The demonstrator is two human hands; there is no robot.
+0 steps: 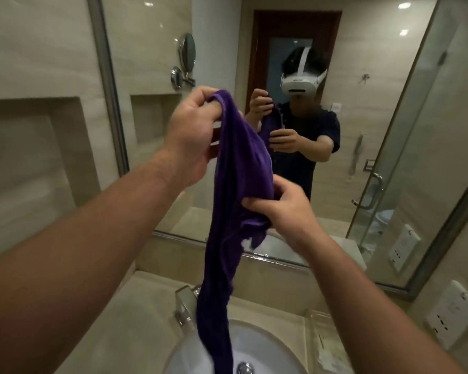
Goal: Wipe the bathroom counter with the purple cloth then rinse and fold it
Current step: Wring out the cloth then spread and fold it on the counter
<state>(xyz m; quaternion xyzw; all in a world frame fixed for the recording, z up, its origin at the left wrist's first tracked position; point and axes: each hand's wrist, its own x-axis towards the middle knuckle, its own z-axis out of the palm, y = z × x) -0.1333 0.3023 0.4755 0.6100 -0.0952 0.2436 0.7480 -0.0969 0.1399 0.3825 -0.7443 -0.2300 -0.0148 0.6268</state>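
**Purple cloth (238, 163):** soft, crumpled, deep purple fabric at the centre of the frame. It is held in the air in front of the mirror and hangs as one long bunched strip from upper centre to the bottom edge. Its lower end dangles over the basin and crosses in front of the tap.

**Left hand (192, 130):** centre left, and the higher of the two. The fingers are curled over the cloth's top end, gripping it.

**Right hand (278, 209):** just right of centre, below the left hand. The fingers and thumb pinch a gathered fold about halfway down the cloth.

**Basin (268, 344):** white, round and ceramic, at bottom centre, set into the tabletop. A chrome drain (245, 368) sits at the bottom edge.

**Tap (183, 306):** square and chrome, at lower centre behind the basin, partly hidden by the cloth.

**Tabletop (111, 333):** beige polished stone, from lower left across the bottom.

**Mirror (362, 76):** a large metal-framed wall mirror at upper centre and right. It reflects the person with a white headset, both hands on the cloth, and a dark door behind.

**Socket plate (454, 317):** white, on the wall at lower right.

**Niche (30, 147):** recessed into the beige tiled wall at upper left.
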